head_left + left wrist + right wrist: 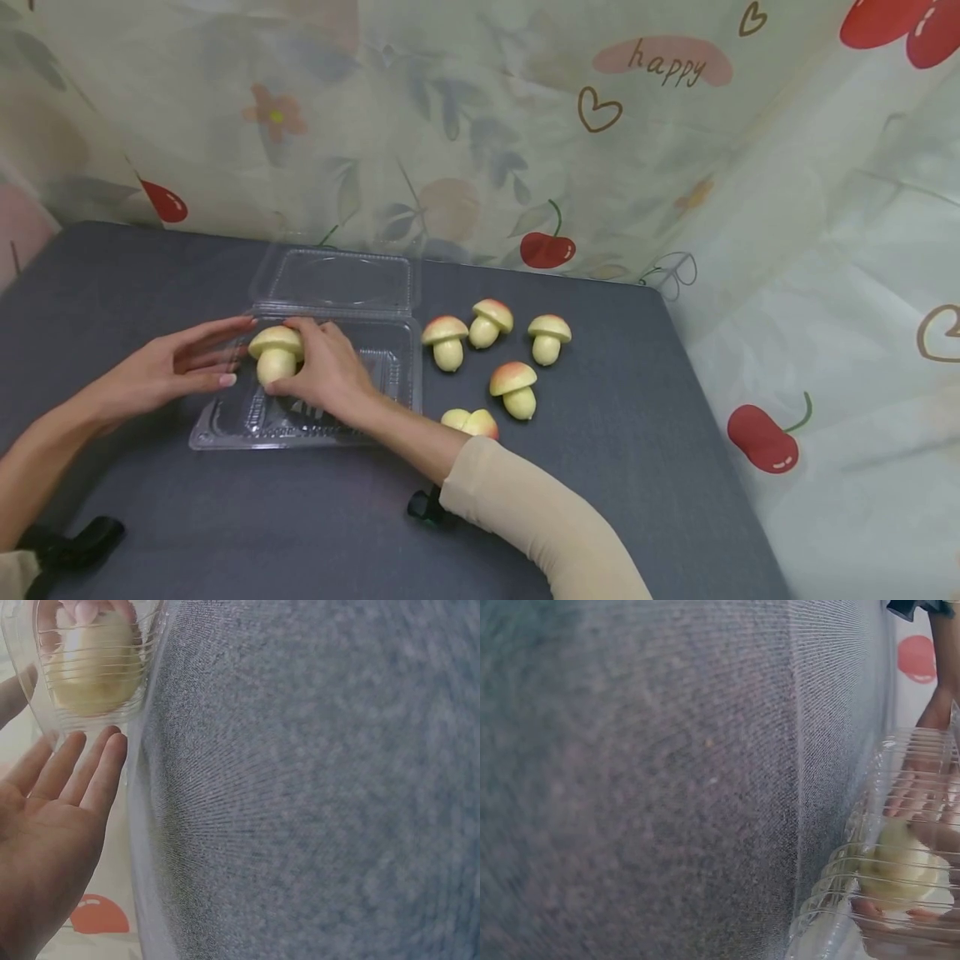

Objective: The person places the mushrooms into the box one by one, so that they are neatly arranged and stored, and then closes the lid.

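A pale yellow toy mushroom (276, 343) stands upright at the left end of a clear plastic clamshell box (418, 375). My right hand (330, 367) grips it from the right, thumb low on the stem and fingers at the cap. Beside the box's left wall is my left hand (168, 367), its fingers extended toward the mushroom and holding nothing. In the left wrist view, the fingertips of the left hand (64, 817) lie right at the clear wall, with the mushroom (97, 667) behind it. Through the ribbed wall, the right wrist view shows the mushroom (900, 862) too.
The box's lid (341, 279) is folded back toward the patterned curtain (465, 125). Right of the box, several more mushrooms with reddish caps lie on the grey tabletop (615, 467), among them one mushroom (550, 337) farthest right and one (470, 422) near my right forearm.
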Tool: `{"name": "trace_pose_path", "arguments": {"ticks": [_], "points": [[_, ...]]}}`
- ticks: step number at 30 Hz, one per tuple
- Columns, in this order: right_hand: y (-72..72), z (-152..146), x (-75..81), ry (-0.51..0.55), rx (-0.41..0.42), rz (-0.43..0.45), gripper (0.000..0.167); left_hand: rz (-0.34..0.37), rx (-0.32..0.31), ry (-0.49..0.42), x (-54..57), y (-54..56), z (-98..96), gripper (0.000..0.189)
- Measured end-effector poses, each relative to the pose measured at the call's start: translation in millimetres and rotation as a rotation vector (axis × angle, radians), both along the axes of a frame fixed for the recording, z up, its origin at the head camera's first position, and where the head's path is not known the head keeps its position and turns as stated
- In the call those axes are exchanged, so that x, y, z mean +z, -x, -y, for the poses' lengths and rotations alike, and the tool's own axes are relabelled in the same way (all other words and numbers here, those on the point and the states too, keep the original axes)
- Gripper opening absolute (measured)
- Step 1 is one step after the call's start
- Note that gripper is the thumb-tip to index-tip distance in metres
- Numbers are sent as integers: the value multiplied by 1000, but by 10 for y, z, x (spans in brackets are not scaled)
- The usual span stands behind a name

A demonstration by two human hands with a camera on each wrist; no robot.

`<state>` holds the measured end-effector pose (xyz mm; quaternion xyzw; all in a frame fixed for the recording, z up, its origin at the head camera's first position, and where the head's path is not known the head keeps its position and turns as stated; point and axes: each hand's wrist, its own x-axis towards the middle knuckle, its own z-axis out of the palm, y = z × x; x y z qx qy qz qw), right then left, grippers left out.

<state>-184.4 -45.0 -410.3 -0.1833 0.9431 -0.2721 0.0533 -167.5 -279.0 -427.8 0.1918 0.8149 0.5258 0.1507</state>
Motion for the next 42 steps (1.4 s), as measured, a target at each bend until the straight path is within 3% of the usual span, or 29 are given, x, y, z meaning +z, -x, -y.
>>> {"name": "trace_pose_path", "arguments": {"ticks": [8,20,32,42], "points": [[9,-36,27,-7,0,30,85,-2,-19,-39,17,-9,-13,74],[53,-179,132,50,54,39,76,5,-21,-67,7,-21,0,73],[32,-477,269,272,92,91,70,-7,-18,-25,10,-9,-7,74],[13,-786,292,513,188,86,67,10,-33,8,10,-5,-42,77]]}}
